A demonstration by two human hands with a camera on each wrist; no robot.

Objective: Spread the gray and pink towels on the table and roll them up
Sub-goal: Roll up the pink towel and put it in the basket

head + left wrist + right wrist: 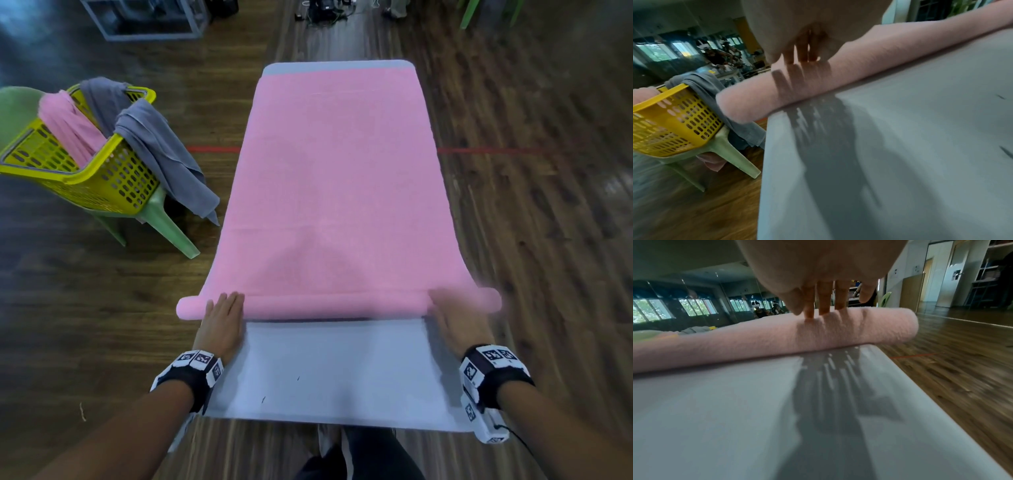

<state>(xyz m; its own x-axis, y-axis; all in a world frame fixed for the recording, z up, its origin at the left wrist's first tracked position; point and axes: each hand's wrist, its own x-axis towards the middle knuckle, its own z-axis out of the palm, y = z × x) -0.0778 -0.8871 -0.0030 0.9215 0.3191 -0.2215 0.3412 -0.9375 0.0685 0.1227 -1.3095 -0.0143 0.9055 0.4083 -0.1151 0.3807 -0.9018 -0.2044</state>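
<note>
Nearby, yellow basket point(102, 178) w/ gray towel point(164, 150) (on green chair point(164, 219)), left of table point(335, 377).

A yellow basket point(102, 178) with slotted walls sits tilted on a pale green chair point(164, 222), to the left of the desk. The chair stands on a dark wood floor point(531, 205), which a thin red line point(486, 150) crosses. Beyond the desk's far end stand a metal frame point(144, 20) and a tangle of cables point(325, 12). Windows point(653, 309) line the far wall.
</note>
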